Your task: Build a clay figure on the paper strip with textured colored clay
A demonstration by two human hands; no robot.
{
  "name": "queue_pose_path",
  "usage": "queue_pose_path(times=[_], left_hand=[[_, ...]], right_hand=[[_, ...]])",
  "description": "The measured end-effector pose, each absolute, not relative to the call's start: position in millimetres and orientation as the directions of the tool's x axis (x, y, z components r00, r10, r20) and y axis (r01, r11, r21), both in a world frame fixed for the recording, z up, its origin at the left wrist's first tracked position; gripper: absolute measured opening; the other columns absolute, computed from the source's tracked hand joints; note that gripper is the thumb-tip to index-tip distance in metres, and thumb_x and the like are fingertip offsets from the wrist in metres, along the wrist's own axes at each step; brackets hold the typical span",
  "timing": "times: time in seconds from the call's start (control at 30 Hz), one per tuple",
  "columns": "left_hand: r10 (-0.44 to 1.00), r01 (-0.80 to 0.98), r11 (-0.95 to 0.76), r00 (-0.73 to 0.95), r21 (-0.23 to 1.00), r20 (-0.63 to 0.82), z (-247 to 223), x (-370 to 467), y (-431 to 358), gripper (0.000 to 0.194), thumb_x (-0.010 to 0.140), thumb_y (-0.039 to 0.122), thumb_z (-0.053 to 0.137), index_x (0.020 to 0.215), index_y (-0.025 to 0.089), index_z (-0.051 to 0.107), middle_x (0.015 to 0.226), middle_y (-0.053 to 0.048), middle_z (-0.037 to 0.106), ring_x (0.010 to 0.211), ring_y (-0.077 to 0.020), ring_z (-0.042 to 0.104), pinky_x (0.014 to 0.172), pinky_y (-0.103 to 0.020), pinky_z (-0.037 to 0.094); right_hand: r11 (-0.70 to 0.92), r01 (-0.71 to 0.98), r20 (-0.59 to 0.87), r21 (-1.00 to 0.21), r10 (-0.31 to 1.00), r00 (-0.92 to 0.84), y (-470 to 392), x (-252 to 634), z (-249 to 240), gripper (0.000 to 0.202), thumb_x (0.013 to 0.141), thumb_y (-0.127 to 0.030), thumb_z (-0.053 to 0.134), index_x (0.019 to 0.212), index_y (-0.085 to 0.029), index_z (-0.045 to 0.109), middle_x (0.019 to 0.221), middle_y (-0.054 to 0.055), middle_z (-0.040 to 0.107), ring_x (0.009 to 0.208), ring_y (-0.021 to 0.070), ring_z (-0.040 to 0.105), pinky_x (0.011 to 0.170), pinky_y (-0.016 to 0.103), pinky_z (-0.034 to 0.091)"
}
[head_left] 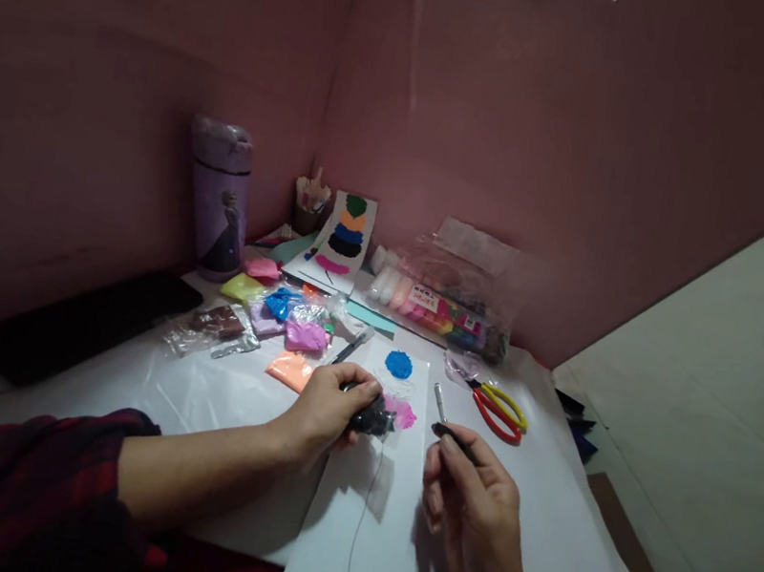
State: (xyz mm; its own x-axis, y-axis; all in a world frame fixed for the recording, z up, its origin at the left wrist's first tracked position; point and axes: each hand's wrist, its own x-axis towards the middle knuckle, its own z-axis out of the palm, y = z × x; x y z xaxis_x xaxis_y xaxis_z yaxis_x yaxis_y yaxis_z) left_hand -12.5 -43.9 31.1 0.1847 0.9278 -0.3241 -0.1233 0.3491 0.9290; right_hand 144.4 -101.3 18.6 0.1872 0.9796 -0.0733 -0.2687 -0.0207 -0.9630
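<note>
My left hand (334, 406) grips a small black packet (374, 416) over a long white card (357, 534). In my right hand (471, 494), at the card's right side, a small dark piece (455, 441) is pinched between thumb and fingers. On the card sit a round blue patch (399, 364) and, partly behind the packet, a pink patch (405, 414). A thin line (355, 543) runs down the card below the packet. A thin metal-coloured tool (440, 402) shows just above my right fingertips.
Scissors (499, 414) with red and yellow handles lie right. Several coloured packets, such as an orange one (290, 370), lie left. Behind are a purple tumbler (219, 202), a card with coloured patches (327, 268) and a clear bag of coloured sticks (442, 300).
</note>
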Motion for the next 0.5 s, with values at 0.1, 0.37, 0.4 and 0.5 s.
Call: queue_pose_path(times=[0.1, 0.37, 0.4, 0.5], left_hand=[[0.924, -0.154, 0.364, 0.183, 0.919, -0.335, 32.9, -13.9, -42.5, 0.017, 0.085, 0.032, 0.056, 0.08, 0.016, 0.052, 0.055, 0.004, 0.05, 0.034, -0.0028, 0.038, 0.031, -0.012, 0.021], [0.92, -0.185, 0.376, 0.187, 0.908, -0.343, 34.4, -14.1, -43.4, 0.018, 0.084, 0.032, 0.059, 0.08, 0.016, 0.052, 0.058, 0.004, 0.05, 0.034, -0.0017, 0.038, 0.032, -0.012, 0.021], [0.92, -0.185, 0.377, 0.189, 0.908, -0.343, 34.9, -14.1, -43.7, 0.018, 0.084, 0.032, 0.058, 0.08, 0.016, 0.052, 0.058, 0.004, 0.05, 0.034, -0.0018, 0.038, 0.032, -0.012, 0.021], [0.921, -0.185, 0.373, 0.196, 0.909, -0.337, 36.3, -13.9, -44.5, 0.017, 0.084, 0.031, 0.058, 0.08, 0.015, 0.053, 0.057, 0.004, 0.05, 0.034, -0.0022, 0.038, 0.031, -0.012, 0.021]], right_hand=[[-0.131, -0.427, -0.176, -0.895, 0.982, 0.069, -98.8, 144.5, 24.6, 0.02, 0.08, -0.036, 0.068, 0.084, -0.018, 0.058, 0.062, -0.004, 0.054, 0.041, 0.0042, 0.034, 0.033, 0.014, 0.03], [-0.187, -0.506, -0.195, -0.842, 0.98, -0.037, -97.8, 144.8, 25.2, 0.023, 0.084, -0.028, 0.063, 0.068, -0.016, 0.053, 0.069, -0.001, 0.057, 0.046, 0.0052, 0.038, 0.036, 0.014, 0.033], [-0.185, -0.526, -0.188, -0.83, 0.981, -0.048, -97.5, 145.4, 24.7, 0.017, 0.084, -0.026, 0.063, 0.073, -0.016, 0.057, 0.073, 0.001, 0.059, 0.049, 0.0057, 0.042, 0.04, 0.014, 0.037], [-0.188, -0.577, -0.176, -0.795, 0.981, -0.076, -96.9, 147.5, 23.3, 0.011, 0.081, -0.019, 0.068, 0.089, -0.016, 0.061, 0.077, 0.001, 0.06, 0.054, 0.0053, 0.047, 0.047, 0.014, 0.042]])
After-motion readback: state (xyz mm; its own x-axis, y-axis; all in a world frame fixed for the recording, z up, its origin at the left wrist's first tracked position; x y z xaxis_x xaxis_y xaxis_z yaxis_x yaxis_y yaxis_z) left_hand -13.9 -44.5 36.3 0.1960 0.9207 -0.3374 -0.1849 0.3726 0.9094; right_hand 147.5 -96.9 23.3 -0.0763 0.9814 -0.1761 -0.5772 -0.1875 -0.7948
